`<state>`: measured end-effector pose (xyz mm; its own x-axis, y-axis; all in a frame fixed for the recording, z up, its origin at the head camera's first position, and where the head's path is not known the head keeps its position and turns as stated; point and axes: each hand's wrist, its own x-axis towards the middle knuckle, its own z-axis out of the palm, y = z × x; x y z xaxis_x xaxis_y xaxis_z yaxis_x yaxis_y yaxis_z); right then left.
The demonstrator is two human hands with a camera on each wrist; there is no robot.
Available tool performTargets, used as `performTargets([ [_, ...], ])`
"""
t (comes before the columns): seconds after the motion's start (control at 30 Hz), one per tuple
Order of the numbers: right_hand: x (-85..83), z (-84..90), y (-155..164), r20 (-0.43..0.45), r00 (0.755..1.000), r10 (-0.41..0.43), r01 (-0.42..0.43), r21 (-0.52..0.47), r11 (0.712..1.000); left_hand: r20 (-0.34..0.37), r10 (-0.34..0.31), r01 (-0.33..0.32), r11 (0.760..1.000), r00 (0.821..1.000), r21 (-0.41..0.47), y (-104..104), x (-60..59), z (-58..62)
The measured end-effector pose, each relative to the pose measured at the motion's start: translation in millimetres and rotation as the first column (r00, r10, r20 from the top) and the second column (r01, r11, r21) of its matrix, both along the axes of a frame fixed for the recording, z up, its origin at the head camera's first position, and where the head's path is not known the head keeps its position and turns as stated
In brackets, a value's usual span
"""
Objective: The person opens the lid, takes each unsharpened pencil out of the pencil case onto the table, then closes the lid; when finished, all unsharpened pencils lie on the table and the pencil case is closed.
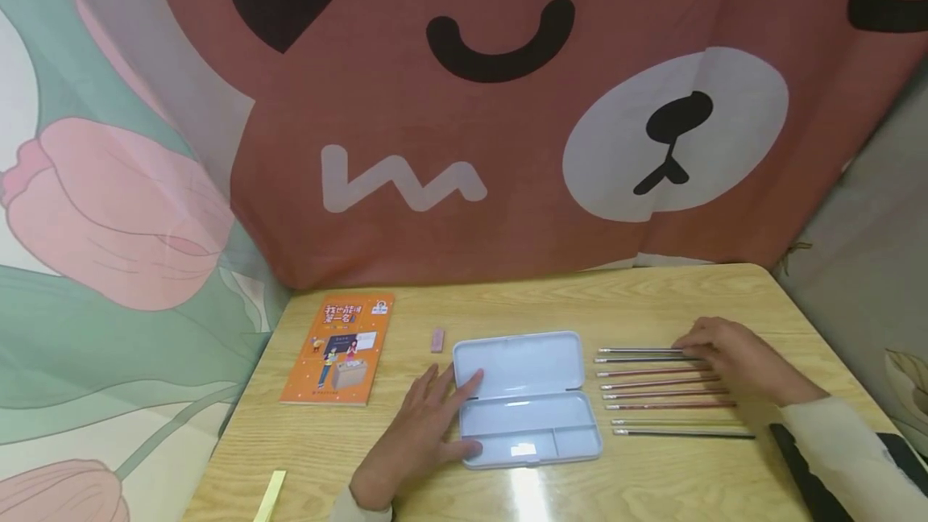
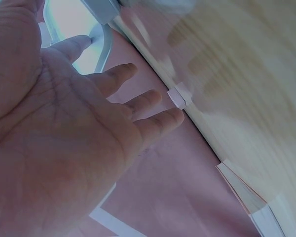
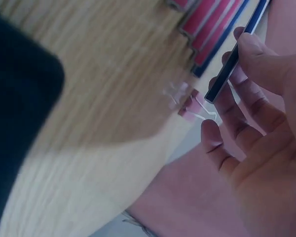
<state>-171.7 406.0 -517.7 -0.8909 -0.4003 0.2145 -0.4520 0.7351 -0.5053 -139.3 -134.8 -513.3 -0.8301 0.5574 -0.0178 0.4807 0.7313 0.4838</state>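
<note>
An open light-blue pencil case (image 1: 525,397) lies in the middle of the wooden table (image 1: 652,296). My left hand (image 1: 453,405) rests flat against its left side, fingers straight, the index fingertip touching the case rim (image 2: 96,37). To the right of the case several pencils (image 1: 670,405) lie in a row. My right hand (image 1: 689,345) is at the far end of that row. In the right wrist view its thumb and fingers pinch a dark blue pencil (image 3: 234,61).
An orange book (image 1: 339,347) lies at the left, with a small pink eraser (image 1: 437,339) between it and the case. A pale yellow strip (image 1: 270,496) sits at the near left edge. A black object (image 1: 805,466) is at the near right. Printed cloth hangs behind.
</note>
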Motion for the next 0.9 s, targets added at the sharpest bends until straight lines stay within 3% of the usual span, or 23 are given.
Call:
performTargets([
  [0.07, -1.6, -1.7, -2, -0.004, 1.0, -0.011, 0.011, 0.035, 0.999, -0.002, 0.0, 0.0, 1.0, 1.0, 0.0, 0, -0.1, -0.6],
  [0.1, -2.3, -2.1, -2, -0.084, 0.996, -0.011, 0.022, 0.129, 0.991, -0.002, 0.0, 0.0, 1.0, 1.0, 0.001, 0, -0.3, -0.8],
  [0.23, -5.6, -0.2, -7, -0.032, 0.998, -0.059, 0.064, 0.195, 0.979, 0.0, -0.007, 0.007, 1.0, 1.0, 0.003, 0, -1.3, -1.6],
  [0.6, -8.1, -4.0, -9, 0.003, 0.994, -0.111, 0.108, 0.2, 0.974, -0.007, -0.021, 0.021, 1.0, 1.0, -0.001, -1, -2.0, -2.2],
  [0.8, -5.5, -0.6, -19, -0.123, 0.985, -0.123, 0.145, 0.182, 0.973, -0.018, -0.031, 0.031, 0.999, 0.999, -0.006, -2, -2.2, -1.9],
  [0.9, -3.1, 7.5, -35, -0.091, 0.984, -0.15, 0.163, 0.152, 0.975, -0.043, -0.038, 0.037, 0.999, 0.998, -0.014, -3, -2.3, -1.6],
])
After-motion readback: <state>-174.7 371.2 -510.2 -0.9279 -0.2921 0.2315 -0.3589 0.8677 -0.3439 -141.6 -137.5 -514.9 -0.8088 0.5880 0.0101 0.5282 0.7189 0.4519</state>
